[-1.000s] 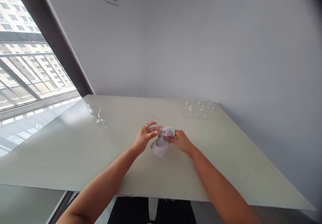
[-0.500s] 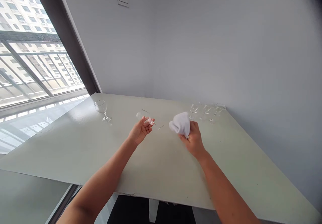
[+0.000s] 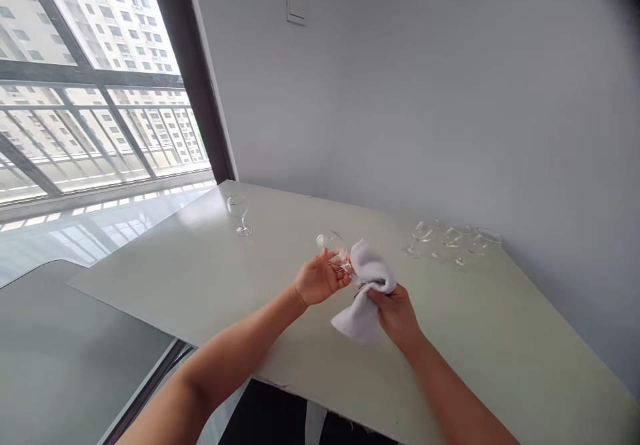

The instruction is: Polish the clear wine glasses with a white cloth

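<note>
My left hand [image 3: 323, 277] is closed around a clear stemmed glass [image 3: 332, 239], held tilted above the table with its bowl toward the back left. My right hand [image 3: 397, 311] grips a white cloth [image 3: 367, 268]. The cloth wraps round the foot end of the glass, and part of it hangs down below. Where the cloth covers the foot, the glass is hidden.
One stemmed glass [image 3: 237, 207] stands upright at the table's back left. Several more, such as this glass [image 3: 423, 232], stand near the wall at the back right. The pale table [image 3: 200, 278] has its front edge close to me.
The view has turned left. My hands have come together, and the cloth now touches the foot end of the held glass, where before it was apart on the right.
</note>
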The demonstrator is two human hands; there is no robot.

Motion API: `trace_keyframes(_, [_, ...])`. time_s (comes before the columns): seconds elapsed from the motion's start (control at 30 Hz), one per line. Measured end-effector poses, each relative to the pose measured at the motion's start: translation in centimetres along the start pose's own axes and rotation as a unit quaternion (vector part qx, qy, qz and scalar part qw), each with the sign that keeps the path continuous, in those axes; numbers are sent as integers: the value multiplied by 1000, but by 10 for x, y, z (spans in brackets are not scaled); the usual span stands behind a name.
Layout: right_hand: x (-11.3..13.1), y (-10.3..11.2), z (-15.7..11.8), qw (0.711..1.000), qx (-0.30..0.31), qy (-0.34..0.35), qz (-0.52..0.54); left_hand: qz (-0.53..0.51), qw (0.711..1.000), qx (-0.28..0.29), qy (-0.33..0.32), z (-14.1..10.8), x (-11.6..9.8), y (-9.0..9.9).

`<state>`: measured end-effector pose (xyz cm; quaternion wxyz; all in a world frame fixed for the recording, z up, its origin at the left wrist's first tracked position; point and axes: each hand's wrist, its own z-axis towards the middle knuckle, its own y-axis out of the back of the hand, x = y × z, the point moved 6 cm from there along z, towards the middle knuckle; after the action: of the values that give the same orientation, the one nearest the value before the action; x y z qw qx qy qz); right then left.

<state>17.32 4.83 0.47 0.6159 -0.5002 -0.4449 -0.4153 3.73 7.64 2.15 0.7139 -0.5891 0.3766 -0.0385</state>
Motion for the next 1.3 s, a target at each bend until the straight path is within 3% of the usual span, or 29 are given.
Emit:
trace_keyframes(0.1, [-21,-6,3,980,-35,-108,166,-3,999,11,-43,-1,-3,-5])
trace_keyframes(0.2, [-37,-20,0,961,-30,-179,207,44,995,-3,-87,-1,-12,-3])
trace_keyframes(0.3, [-47,-30,-6,965,-13,-208,156,90,989,-29,-112,0,-23,1])
trace_keyframes(0.37, [-49,-35,-11,979,33,-195,41,119,984,-53,-121,-1,-30,4])
trace_keyframes(0.43, [-43,-37,-13,978,86,-123,-148,149,976,-87,-133,-1,-36,10])
trace_keyframes(0.5, [-27,-34,-13,934,97,6,-343,189,961,-130,-154,-2,-42,16])
trace_keyframes(0.57, [-4,-28,-11,860,48,137,-489,236,939,-170,-184,-3,-48,21])
trace_keyframes(0.63, [17,-19,-9,794,-31,219,-566,277,918,-190,-210,-5,-50,22])
trace_keyframes(0.7, [31,-14,-5,763,-82,248,-591,309,906,-193,-215,-6,-48,20])
trace_keyframes(0.93, [32,-40,24,758,2,218,-615,429,868,-129,-214,-10,-28,1])
trace_keyframes(1.07, [23,-37,38,798,-5,179,-575,481,843,-93,-221,-9,-19,-7])
trace_keyframes(1.17, [16,-17,40,845,-24,166,-507,540,813,-83,-201,-5,-8,-1])
trace_keyframes(1.3, [11,46,41,882,-144,99,-439,641,750,-97,-135,3,13,22])
